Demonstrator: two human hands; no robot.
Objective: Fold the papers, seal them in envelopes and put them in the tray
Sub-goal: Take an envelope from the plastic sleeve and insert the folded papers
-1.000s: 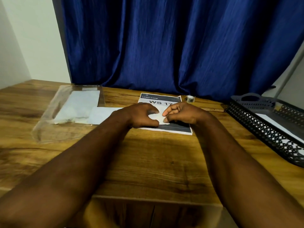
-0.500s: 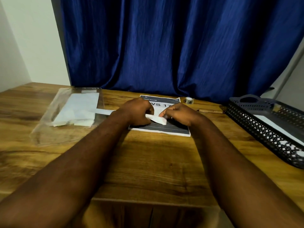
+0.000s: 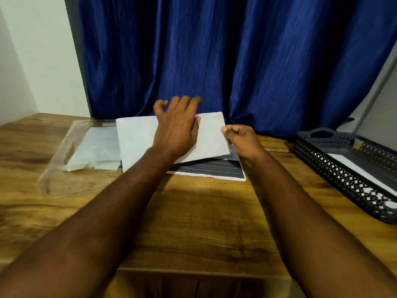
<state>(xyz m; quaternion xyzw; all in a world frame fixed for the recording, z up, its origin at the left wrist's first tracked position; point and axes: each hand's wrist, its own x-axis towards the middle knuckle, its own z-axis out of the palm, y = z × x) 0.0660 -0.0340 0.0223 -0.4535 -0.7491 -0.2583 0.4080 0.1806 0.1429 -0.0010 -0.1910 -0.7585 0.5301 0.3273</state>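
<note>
- Wooden table (image 3: 193, 222), blue curtain (image 3: 214, 61) behind.
- Right hand (image 3: 242, 138) pinches envelope (image 3: 137, 138) edge, tilting it above printed paper (image 3: 214, 171).
- Left hand (image 3: 176, 130) fingers spread, likely steadying it.

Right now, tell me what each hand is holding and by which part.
The right hand pinches the white envelope at its right edge. The left hand lies across its face with fingers spread; no grip shows.
</note>
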